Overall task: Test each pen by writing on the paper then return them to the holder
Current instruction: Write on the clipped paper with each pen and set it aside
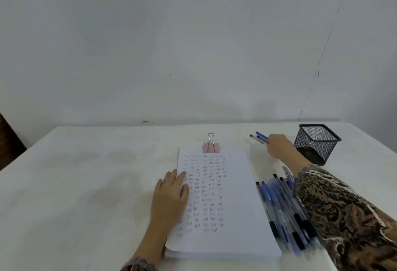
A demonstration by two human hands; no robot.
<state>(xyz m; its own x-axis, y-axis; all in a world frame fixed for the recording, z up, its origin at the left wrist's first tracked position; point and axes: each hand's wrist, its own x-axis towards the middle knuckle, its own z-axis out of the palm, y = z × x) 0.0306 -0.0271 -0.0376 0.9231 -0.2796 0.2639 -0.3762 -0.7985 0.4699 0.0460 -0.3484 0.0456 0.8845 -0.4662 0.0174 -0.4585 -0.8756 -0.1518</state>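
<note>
White desk (86,185): fingers of the right hand (279,148) clasp several pens (261,137), shafts pointing left, the holder (316,143) just to their right, while the left hand (170,197) lies flat on the paper (225,238).

A pink binder clip (211,146) sits on a white table (86,185) before a grey wall (171,34).

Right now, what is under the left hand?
The left hand lies flat across the left edge of the paper, partly on the table. Rows of written words run beside it; any words below the hand are covered.
</note>
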